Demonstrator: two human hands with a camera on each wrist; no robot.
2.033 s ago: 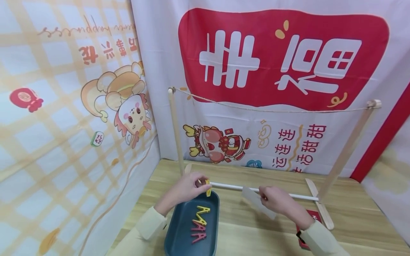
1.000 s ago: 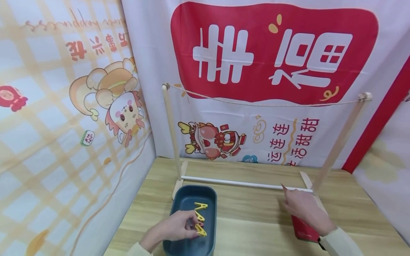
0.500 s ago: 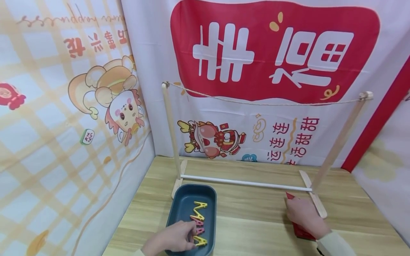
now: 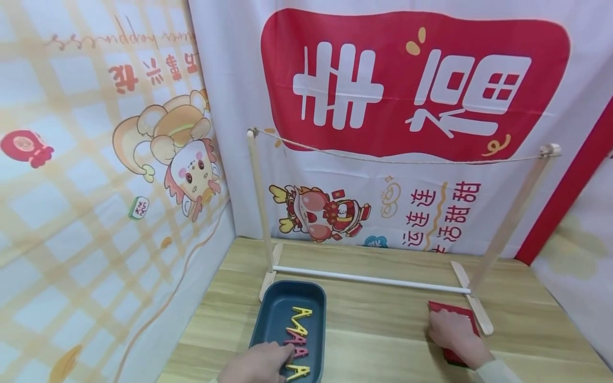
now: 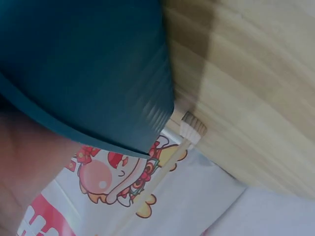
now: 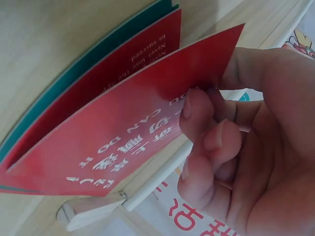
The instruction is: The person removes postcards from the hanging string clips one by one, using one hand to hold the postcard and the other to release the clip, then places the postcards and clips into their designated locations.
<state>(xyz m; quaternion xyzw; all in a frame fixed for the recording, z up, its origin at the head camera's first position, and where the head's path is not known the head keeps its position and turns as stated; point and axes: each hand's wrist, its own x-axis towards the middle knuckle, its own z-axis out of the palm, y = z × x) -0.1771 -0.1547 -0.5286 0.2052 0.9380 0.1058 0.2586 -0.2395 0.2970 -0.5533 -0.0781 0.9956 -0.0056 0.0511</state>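
My left hand (image 4: 261,363) hangs over the left side of a dark blue tray (image 4: 322,303), its fingers apart near the pegs inside. Small clothespins lie in a row there: two yellow ones (image 4: 301,313) at the far end, red ones (image 4: 300,352) in the middle and a yellow one (image 4: 298,372) nearest me. In the left wrist view the tray's wall (image 5: 98,88) hides my fingertips. On the right, my right hand (image 4: 452,332) pinches a red card (image 6: 133,115) with white lettering between thumb and fingers. Behind it, another red card (image 6: 162,37) and a teal-edged one stand close.
A wooden frame stands behind, with a left post (image 4: 261,202), a right post (image 4: 510,223) and a white rod (image 4: 373,279) low between them. A thin string (image 4: 383,159) sags across the top. Flat wooden feet (image 4: 479,314) rest on the table (image 4: 373,340). Printed cloths hang behind and at left.
My left hand carried a yellow clothespin from the rod into the tray, let it go, and drew back slightly. My right hand brought a card to the right, then lowered onto the red cards.
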